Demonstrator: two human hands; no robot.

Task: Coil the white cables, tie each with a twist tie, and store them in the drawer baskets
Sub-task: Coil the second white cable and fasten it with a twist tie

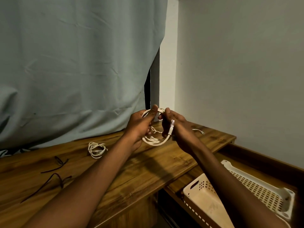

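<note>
Item: white cable (154, 140), thin and round, wound into several loose loops forming an upright ring, held above the far edge of the wooden table (148, 168). One end carries a clear modular plug (171, 125) that lies across the right hand. A fine strand hangs inside the ring; what it is cannot be told.

Left hand (139, 125): fingers curled round the ring at its 10 o'clock side, thumb pressed on top.

Right hand (174, 124): fingers curled round the ring at its 2 o'clock side, thumb near the left thumb.

Second white cable (96, 149): a small loose coil lying on the table, at 9 o'clock from the held ring, well apart.

Dark twist ties (56, 167): on the table at 8 o'clock, near the front-left.

Drawer (263, 155): open at 4 o'clock, holding two cream perforated baskets (204, 195) side by side.
</note>
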